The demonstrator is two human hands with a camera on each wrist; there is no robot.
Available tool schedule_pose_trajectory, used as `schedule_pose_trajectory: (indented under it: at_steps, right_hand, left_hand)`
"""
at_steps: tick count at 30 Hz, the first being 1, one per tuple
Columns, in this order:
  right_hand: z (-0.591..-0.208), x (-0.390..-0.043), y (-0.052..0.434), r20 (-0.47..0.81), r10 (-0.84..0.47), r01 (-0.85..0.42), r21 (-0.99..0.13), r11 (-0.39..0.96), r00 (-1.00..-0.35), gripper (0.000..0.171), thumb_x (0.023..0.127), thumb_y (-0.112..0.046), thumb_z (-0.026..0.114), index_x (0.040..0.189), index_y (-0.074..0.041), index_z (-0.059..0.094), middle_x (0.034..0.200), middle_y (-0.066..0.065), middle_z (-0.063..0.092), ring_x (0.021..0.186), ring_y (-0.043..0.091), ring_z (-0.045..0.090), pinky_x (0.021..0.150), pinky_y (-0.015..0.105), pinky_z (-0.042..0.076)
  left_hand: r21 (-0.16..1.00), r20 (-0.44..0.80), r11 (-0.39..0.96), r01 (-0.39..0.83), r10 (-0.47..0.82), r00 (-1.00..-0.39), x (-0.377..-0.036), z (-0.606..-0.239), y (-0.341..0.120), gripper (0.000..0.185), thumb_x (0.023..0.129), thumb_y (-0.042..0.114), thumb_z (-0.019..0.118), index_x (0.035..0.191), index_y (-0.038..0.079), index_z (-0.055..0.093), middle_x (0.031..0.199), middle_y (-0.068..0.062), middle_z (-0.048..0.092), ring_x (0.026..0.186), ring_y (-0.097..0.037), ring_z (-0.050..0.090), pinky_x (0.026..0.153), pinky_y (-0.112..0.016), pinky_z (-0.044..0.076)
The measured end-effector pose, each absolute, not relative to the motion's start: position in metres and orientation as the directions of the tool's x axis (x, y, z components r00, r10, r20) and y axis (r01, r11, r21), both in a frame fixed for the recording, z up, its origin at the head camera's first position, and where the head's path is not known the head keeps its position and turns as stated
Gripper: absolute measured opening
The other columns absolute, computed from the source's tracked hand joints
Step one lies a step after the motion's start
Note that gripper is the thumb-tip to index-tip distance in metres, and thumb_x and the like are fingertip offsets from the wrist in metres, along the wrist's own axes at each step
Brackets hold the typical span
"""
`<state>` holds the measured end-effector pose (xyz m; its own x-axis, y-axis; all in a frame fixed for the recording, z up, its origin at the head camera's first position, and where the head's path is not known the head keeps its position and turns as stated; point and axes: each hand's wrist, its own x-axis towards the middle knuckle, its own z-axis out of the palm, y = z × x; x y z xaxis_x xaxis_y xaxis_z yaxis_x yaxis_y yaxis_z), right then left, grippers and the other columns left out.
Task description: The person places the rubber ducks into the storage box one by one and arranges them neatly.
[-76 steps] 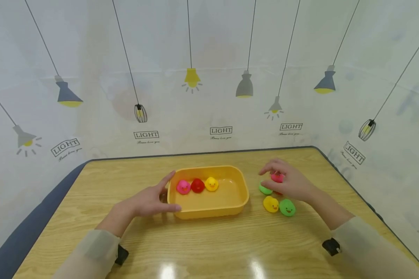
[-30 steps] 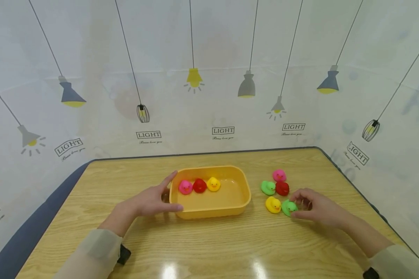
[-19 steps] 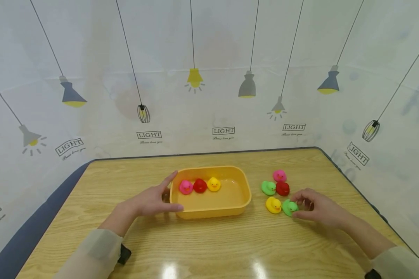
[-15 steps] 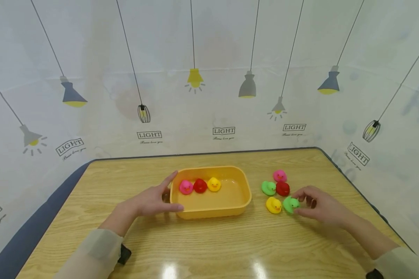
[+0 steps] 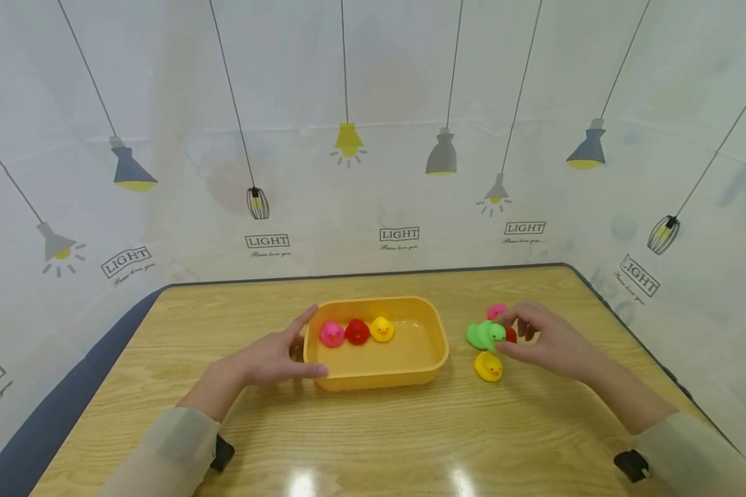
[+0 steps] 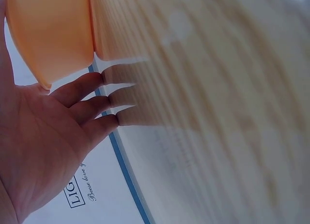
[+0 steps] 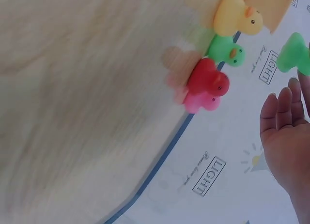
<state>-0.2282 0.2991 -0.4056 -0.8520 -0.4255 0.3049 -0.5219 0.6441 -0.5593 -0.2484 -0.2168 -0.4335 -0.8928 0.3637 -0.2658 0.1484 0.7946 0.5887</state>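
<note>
My left hand [image 5: 264,359] rests against the left end of a yellow plastic tub [image 5: 404,355], thumb on the near rim and index finger at the far rim. Its other fingers stretch straight down to the table in the left wrist view. Inside the tub sit a pink, a red and a yellow rubber duck [image 5: 382,329] in a row. Between thumb and fingertips, my right hand [image 5: 550,342] pinches a green rubber duck [image 7: 293,54], raised off the table. In the head view it overlaps a second green duck [image 5: 474,335] standing there.
Around that second green duck stand a yellow duck [image 5: 488,367], a red duck [image 7: 207,78] and a pink duck [image 5: 496,311], right of the tub. A white printed curtain [image 5: 398,193] rises behind the wooden table [image 5: 373,435].
My right hand has taken hold of the green duck at the front right, lifted it and carried it left toward the tub. The left hand and tub keep their places.
</note>
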Motion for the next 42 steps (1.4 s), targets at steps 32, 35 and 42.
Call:
schedule_pose_trajectory:
  at_steps: [32, 35, 42]
  right_hand:
    - [-0.415, -0.307, 0.172, 0.108, -0.428, -0.39, -0.65, 0.652, -0.897, 0.035, 0.097, -0.04, 0.083, 0.126, -0.023, 0.075, 0.149, 0.008, 0.058, 0.143, 0.041, 0.054, 0.123, 0.06, 0.046]
    - [-0.42, -0.311, 0.169, 0.09, -0.419, -0.369, -0.663, 0.651, -0.903, 0.033, 0.098, -0.039, 0.081, 0.126, -0.023, 0.074, 0.148, 0.008, 0.056, 0.142, 0.04, 0.054, 0.123, 0.062, 0.046]
    - [-0.43, -0.314, 0.166, 0.039, -0.395, -0.319, -0.664, 0.676, -0.918, 0.03, 0.098, -0.039, 0.081, 0.123, -0.024, 0.073, 0.152, 0.007, 0.053, 0.141, 0.037, 0.052, 0.125, 0.065, 0.042]
  left_hand:
    - [0.6, -0.269, 0.786, 0.148, 0.373, -0.888, -0.246, -0.429, -0.215, 0.123, 0.087, 0.075, 0.08, 0.176, 0.047, -0.001, 0.162, -0.023, 0.057, 0.145, -0.045, 0.057, 0.123, -0.071, 0.042]
    - [0.6, -0.269, 0.787, 0.146, 0.37, -0.889, -0.246, -0.43, -0.215, 0.123, 0.087, 0.074, 0.08, 0.175, 0.047, -0.001, 0.162, -0.023, 0.057, 0.146, -0.046, 0.056, 0.124, -0.071, 0.041]
    - [0.594, -0.266, 0.791, 0.146, 0.365, -0.892, -0.246, -0.43, -0.215, 0.122, 0.087, 0.075, 0.08, 0.175, 0.048, -0.001, 0.162, -0.022, 0.057, 0.147, -0.046, 0.056, 0.124, -0.071, 0.04]
